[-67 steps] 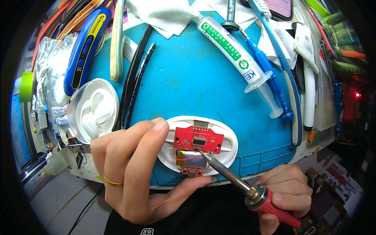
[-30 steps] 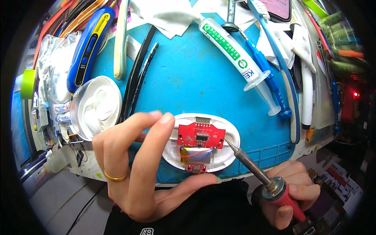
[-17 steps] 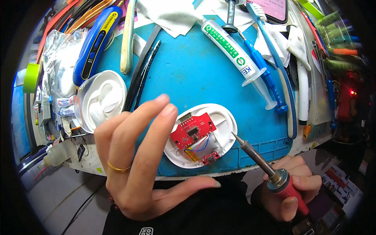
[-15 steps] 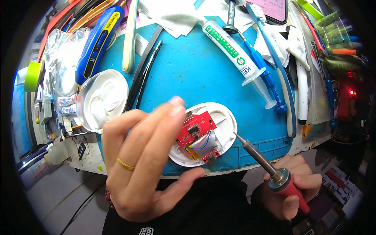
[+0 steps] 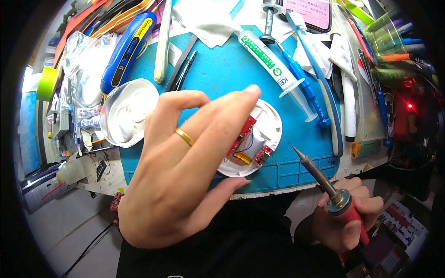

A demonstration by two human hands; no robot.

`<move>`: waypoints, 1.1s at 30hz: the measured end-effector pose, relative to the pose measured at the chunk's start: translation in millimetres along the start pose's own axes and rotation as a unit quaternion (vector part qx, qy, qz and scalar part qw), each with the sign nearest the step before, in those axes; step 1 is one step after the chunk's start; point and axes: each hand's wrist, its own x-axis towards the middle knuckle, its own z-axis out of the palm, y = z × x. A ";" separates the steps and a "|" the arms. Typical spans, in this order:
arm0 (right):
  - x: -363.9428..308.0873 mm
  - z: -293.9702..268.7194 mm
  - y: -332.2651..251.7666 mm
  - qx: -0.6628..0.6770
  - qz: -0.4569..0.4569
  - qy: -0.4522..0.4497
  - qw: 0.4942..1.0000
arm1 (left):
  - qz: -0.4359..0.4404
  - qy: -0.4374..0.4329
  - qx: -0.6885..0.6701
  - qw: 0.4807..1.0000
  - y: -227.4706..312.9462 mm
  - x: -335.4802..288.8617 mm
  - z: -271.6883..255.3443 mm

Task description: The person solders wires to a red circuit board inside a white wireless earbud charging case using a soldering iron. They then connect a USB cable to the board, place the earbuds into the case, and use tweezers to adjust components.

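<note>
My left hand [image 5: 190,157], a gold ring on one finger, spans a round white plastic casing [image 5: 274,118], fingers over its far rim and thumb at its near rim. Inside the casing lie a red circuit board [image 5: 242,135], partly hidden by my fingers, a silver pouch battery [image 5: 255,147] with yellow tape and thin blue and red wires, and a small red board [image 5: 264,155] with a metal connector. My right hand [image 5: 350,217] is closed around the red handle of a soldering iron [image 5: 324,180]. Its tip points up and left, apart from the casing.
A blue work mat [image 5: 208,65] covers the bench. Left of the casing are a white dish [image 5: 132,113] and a blue utility knife [image 5: 127,53]. Black tweezers [image 5: 186,69] lie beyond my left hand. A solder paste syringe [image 5: 269,60], blue screwdriver [image 5: 303,83] and toothbrush [image 5: 320,74] lie at right.
The white casing has shifted away from me and turned counter-clockwise, with my left hand moving over it to the right. The soldering iron stays in my right hand, its tip still off the casing.
</note>
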 end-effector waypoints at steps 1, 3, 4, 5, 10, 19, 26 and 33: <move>0.0 -0.2 -0.4 -0.003 0.003 -0.001 1.000 | 0.002 0.017 0.007 1.000 0.4 1.8 0.8; -0.7 -1.0 -1.6 0.012 0.013 0.000 1.000 | -0.037 0.044 0.058 0.997 6.5 0.7 1.8; -1.1 -1.5 -1.7 0.003 0.011 -0.002 1.000 | -0.041 0.045 0.080 0.995 8.9 -0.7 2.1; -1.9 -1.7 -1.4 0.005 0.010 -0.003 1.000 | -0.057 0.052 0.107 0.991 11.9 -2.8 3.8; -4.5 -1.5 -0.4 -0.002 0.008 0.001 1.000 | -0.031 0.018 0.096 0.995 5.0 -8.2 0.4; -4.2 -1.8 2.1 0.007 0.008 -0.056 0.998 | -0.057 0.035 0.153 0.986 10.1 -13.8 2.0; 0.3 2.8 3.1 -0.003 -0.021 -0.119 0.993 | -0.073 0.117 0.148 0.979 9.1 -22.6 13.5; 2.4 5.2 5.5 -0.019 -0.034 -0.176 0.984 | -0.073 0.119 0.131 0.981 5.7 -31.8 19.9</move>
